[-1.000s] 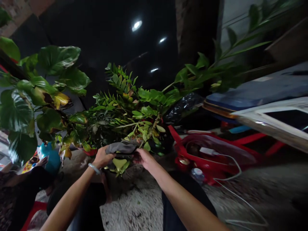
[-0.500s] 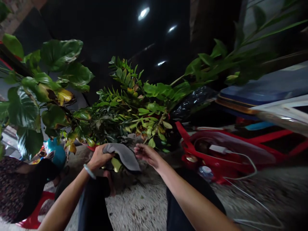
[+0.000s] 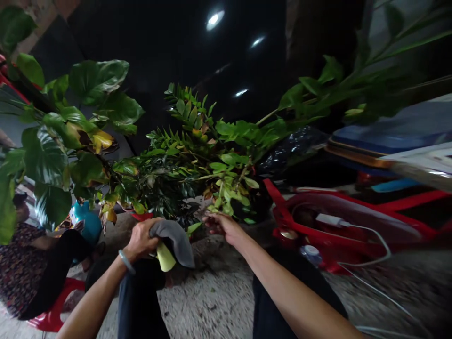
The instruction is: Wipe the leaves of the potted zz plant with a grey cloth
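Observation:
My left hand (image 3: 143,239), with a pale bangle on its wrist, is closed on a grey cloth (image 3: 174,238). The cloth arches over toward the right and its end droops. A pale yellow-green piece (image 3: 165,257) hangs out below the same grip; whether it belongs to the cloth I cannot tell. My right hand (image 3: 222,227) is at the lower leaves of a bushy green plant (image 3: 229,183), its fingers curled together. What lies between those fingertips is too small to make out. A single green leaf (image 3: 193,229) shows just left of them.
Large-leafed foliage (image 3: 45,155) hangs at the left, before a seated person (image 3: 24,263) on a red stool (image 3: 65,301). At the right are a red plastic chair (image 3: 328,226) with a white charger (image 3: 330,219) and cable, and a bottle (image 3: 310,254). Rough concrete (image 3: 208,301) lies below.
My left hand has lowered slightly, with the cloth drooping further and more of the yellow-green piece showing. My right hand's fingers have curled in at the leaves. The view has shifted a little left.

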Available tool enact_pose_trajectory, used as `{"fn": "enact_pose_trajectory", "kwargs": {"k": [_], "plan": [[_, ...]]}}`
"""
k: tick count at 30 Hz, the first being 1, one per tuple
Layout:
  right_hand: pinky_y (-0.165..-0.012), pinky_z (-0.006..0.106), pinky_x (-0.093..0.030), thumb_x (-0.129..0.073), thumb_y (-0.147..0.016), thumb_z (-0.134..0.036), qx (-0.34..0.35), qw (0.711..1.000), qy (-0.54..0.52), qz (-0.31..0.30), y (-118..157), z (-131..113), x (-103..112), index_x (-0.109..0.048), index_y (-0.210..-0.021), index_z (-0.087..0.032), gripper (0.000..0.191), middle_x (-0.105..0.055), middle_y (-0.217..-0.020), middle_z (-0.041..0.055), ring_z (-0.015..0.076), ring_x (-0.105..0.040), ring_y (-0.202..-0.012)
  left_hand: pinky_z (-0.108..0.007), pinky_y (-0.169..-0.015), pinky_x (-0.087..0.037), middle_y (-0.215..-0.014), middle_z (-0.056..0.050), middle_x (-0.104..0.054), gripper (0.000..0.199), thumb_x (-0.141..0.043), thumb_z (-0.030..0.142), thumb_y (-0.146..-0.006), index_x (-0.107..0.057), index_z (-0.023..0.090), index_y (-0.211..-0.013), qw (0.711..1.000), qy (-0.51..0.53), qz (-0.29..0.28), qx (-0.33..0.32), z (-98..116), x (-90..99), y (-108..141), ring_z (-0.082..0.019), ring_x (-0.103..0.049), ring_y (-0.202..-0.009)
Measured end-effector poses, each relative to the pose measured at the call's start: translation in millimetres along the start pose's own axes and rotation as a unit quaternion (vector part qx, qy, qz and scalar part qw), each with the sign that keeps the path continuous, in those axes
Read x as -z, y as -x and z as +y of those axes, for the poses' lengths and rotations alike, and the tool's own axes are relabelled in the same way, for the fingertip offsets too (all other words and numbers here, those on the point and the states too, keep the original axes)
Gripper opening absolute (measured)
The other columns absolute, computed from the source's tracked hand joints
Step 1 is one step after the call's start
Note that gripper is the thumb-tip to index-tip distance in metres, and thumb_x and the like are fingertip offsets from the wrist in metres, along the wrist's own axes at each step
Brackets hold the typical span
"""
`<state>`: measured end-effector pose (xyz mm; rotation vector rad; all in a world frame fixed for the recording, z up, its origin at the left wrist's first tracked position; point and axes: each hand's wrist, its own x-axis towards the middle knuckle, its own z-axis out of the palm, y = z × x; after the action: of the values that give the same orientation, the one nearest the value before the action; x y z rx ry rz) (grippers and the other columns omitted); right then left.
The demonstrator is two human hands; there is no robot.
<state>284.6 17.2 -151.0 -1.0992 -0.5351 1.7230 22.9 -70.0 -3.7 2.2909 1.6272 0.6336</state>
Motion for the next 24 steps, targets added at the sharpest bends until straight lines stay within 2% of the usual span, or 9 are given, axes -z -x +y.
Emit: {"fn": "enact_pose_trajectory", "kwargs": {"k": [2,5,7,9,12,14,17,21,24], "plan": [[-0.040,0.020,-0.046,-0.072,-0.078,-0.019,0.003,1.000,0.007,0.002,0.4,0.7,3.1,-0.067,-0.076,-0.018,0.005,-0.075,-0.069,0.0039,0.0141,-0.065,-0.053,-0.036,-0.097,-0.054,-0.117,-0.006,-0.076,0.047,-0.061,0.017,-0.072,-0.071,0.020,-0.118,0.997,0.031,0.070,-0.001,-0.3,25.0,9.8,-0.025,-0.070,-0.108],[-0.037,0.019,-0.043,-0.070,-0.080,-0.017,0.008,1.000,0.012,0.009,1.0,-0.1,3.7,-0.066,-0.076,-0.018,0.006,-0.074,-0.064,0.0029,0.0123,-0.062,-0.048,-0.036,-0.095,-0.054,-0.119,-0.006,-0.075,0.046,-0.066,0.031,-0.080,-0.067,0.021,-0.124,0.963,0.021,0.267,0.025,-4.4,65.0,-1.6,-0.025,-0.069,-0.108],[-0.037,0.018,-0.044,-0.067,-0.082,-0.016,0.015,1.000,0.008,0.006,2.7,-0.7,1.2,-0.067,-0.080,-0.018,0.002,-0.074,-0.066,0.0025,0.0117,-0.062,-0.047,-0.039,-0.095,-0.053,-0.118,-0.007,-0.074,0.047,-0.066,0.034,-0.082,-0.065,0.020,-0.127,0.933,-0.020,0.351,0.070,-14.0,68.3,-14.1,-0.026,-0.068,-0.107],[-0.038,0.019,-0.046,-0.064,-0.082,-0.014,0.021,1.000,0.002,0.004,5.8,-1.1,-1.9,-0.067,-0.085,-0.018,0.007,-0.075,-0.068,0.0020,0.0116,-0.063,-0.048,-0.042,-0.096,-0.053,-0.117,-0.010,-0.075,0.047,-0.064,0.027,-0.081,-0.066,0.016,-0.126,0.936,-0.064,0.322,0.126,-27.1,48.0,-17.8,-0.029,-0.068,-0.108],[-0.039,0.021,-0.048,-0.062,-0.082,-0.011,0.022,1.000,-0.002,0.007,11.0,-1.0,-4.1,-0.067,-0.089,-0.019,0.011,-0.075,-0.068,0.0018,0.0128,-0.064,-0.048,-0.041,-0.095,-0.053,-0.113,-0.010,-0.076,0.050,-0.063,0.015,-0.073,-0.070,0.016,-0.122,0.976,-0.104,0.122,0.149,-42.8,3.8,-0.4,-0.030,-0.069,-0.106],[-0.038,0.022,-0.049,-0.063,-0.082,-0.011,0.021,1.000,-0.002,0.007,13.0,-0.9,-2.8,-0.066,-0.089,-0.018,0.011,-0.075,-0.067,0.0022,0.0134,-0.065,-0.047,-0.039,-0.096,-0.053,-0.114,-0.005,-0.076,0.053,-0.060,0.011,-0.071,-0.070,0.022,-0.122,0.986,-0.085,0.071,0.124,-45.5,-7.0,16.4,-0.027,-0.069,-0.107],[-0.037,0.021,-0.048,-0.062,-0.082,-0.010,0.022,1.000,-0.010,0.000,12.7,-0.6,1.3,-0.066,-0.089,-0.018,0.012,-0.075,-0.067,0.0021,0.0130,-0.064,-0.045,-0.038,-0.099,-0.053,-0.120,-0.005,-0.075,0.049,-0.059,0.016,-0.075,-0.069,0.022,-0.122,0.984,-0.013,0.162,0.071,-35.9,21.1,22.7,-0.025,-0.068,-0.112],[-0.039,0.021,-0.051,-0.060,-0.083,-0.010,0.030,0.999,-0.027,-0.017,10.7,-1.5,2.9,-0.066,-0.089,-0.018,0.012,-0.075,-0.067,0.0030,0.0129,-0.064,-0.046,-0.043,-0.097,-0.055,-0.120,-0.009,-0.074,0.046,-0.067,0.033,-0.081,-0.066,0.019,-0.126,0.936,0.017,0.351,0.034,-15.8,70.0,-12.7,-0.028,-0.069,-0.109],[-0.042,0.023,-0.054,-0.060,-0.083,-0.009,0.026,0.999,-0.031,-0.020,12.0,-2.8,-0.5,-0.066,-0.091,-0.018,0.013,-0.076,-0.068,0.0034,0.0136,-0.066,-0.047,-0.046,-0.094,-0.056,-0.117,-0.011,-0.075,0.046,-0.065,0.030,-0.081,-0.067,0.019,-0.126,0.942,0.002,0.330,0.064,-10.6,53.3,-34.0,-0.029,-0.070,-0.105]]}}
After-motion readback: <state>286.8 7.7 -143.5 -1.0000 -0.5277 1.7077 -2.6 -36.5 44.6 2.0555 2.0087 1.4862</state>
